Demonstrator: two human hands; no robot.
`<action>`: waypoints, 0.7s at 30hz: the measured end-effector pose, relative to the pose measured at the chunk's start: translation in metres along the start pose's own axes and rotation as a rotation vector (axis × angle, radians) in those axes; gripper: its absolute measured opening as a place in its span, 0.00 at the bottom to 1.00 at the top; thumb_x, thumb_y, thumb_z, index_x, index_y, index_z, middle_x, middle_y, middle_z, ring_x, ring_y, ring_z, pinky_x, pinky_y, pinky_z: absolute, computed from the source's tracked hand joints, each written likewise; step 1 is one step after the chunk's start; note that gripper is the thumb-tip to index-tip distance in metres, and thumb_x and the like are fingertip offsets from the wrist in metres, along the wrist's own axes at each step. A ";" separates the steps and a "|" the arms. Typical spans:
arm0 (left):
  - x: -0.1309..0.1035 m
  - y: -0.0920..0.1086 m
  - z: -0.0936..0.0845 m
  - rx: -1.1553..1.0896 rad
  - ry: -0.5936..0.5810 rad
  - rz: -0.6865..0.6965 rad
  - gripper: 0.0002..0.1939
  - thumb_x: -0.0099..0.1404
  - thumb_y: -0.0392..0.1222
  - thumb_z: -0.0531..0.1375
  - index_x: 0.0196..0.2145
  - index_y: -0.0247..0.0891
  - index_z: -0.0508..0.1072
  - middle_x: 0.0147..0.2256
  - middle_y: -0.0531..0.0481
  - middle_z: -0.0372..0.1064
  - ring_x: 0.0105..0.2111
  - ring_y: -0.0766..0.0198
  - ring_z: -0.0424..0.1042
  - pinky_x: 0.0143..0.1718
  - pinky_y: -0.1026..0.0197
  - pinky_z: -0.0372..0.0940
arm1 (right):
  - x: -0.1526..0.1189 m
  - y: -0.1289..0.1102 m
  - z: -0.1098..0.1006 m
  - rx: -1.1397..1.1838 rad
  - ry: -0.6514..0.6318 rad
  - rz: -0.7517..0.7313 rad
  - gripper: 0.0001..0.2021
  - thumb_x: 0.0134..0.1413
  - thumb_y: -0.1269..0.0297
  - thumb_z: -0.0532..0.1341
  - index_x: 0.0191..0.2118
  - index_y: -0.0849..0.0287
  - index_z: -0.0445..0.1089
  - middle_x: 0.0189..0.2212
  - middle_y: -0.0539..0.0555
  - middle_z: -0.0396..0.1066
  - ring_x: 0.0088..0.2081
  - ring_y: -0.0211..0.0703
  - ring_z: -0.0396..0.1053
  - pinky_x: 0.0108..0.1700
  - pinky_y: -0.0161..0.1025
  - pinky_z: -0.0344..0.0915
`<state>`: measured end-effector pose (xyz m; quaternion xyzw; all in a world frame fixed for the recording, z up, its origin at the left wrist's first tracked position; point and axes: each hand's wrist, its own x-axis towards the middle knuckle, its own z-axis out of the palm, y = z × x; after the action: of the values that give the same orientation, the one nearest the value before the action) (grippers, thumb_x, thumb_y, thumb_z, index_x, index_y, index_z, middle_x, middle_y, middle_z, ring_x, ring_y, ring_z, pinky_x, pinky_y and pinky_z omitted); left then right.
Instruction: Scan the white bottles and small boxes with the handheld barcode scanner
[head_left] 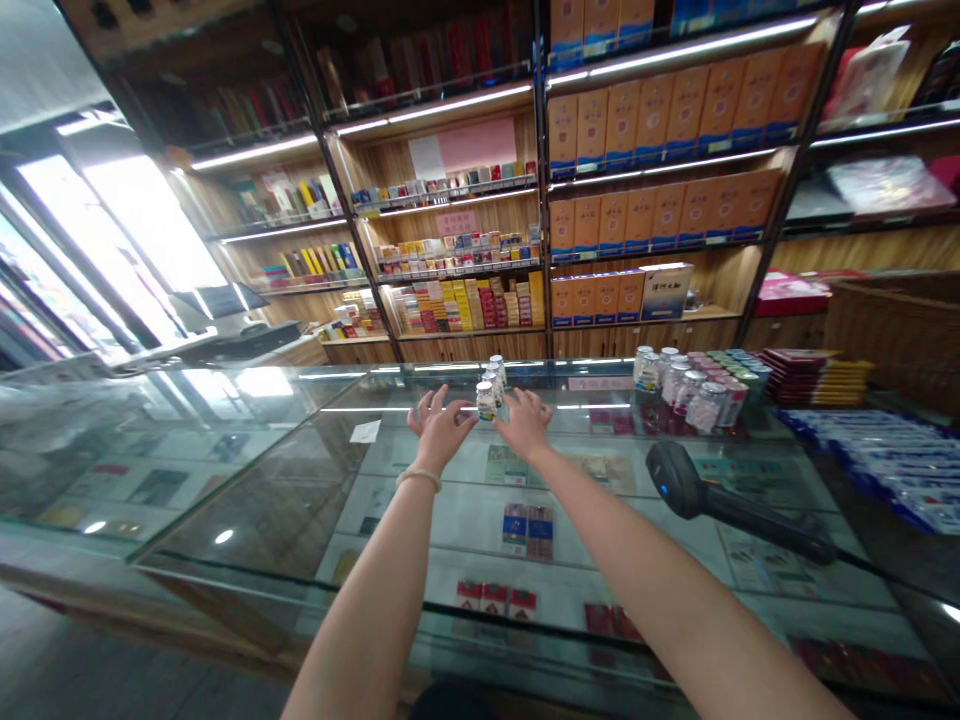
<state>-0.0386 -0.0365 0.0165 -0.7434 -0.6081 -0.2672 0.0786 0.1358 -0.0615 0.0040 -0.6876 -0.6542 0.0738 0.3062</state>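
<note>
Three small white-capped bottles (486, 400) stand in a short row on the glass counter (435, 520), running away from me. My left hand (441, 425), with a beaded bracelet on the wrist, is at the left side of the nearest bottle, thumb and index finger curved toward it, the other fingers spread. On the right side of the row, my right hand (525, 420) has its thumb and index finger beside the bottles, its other fingers raised apart. Neither hand is closed round a bottle; light contact at the fingertips is too small to tell.
A black barcode scanner (742, 515) lies on the counter at the right. Behind it stand more bottles (705, 405), stacked red and yellow packs (817, 378) and blue-white packets (885, 455). Filled shelves (457, 345) line the back. A paper slip (365, 432) lies left of my hands.
</note>
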 end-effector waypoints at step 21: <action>-0.004 0.023 -0.005 0.228 0.084 0.181 0.38 0.70 0.56 0.58 0.73 0.46 0.55 0.74 0.37 0.46 0.74 0.42 0.44 0.71 0.29 0.33 | -0.001 -0.011 -0.025 0.055 0.035 0.009 0.34 0.71 0.46 0.48 0.76 0.44 0.40 0.77 0.58 0.35 0.77 0.55 0.34 0.72 0.64 0.39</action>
<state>-0.0193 -0.0476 0.0239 -0.7697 -0.5610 -0.2190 0.2118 0.1387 -0.0715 0.0295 -0.6831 -0.6433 0.0811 0.3362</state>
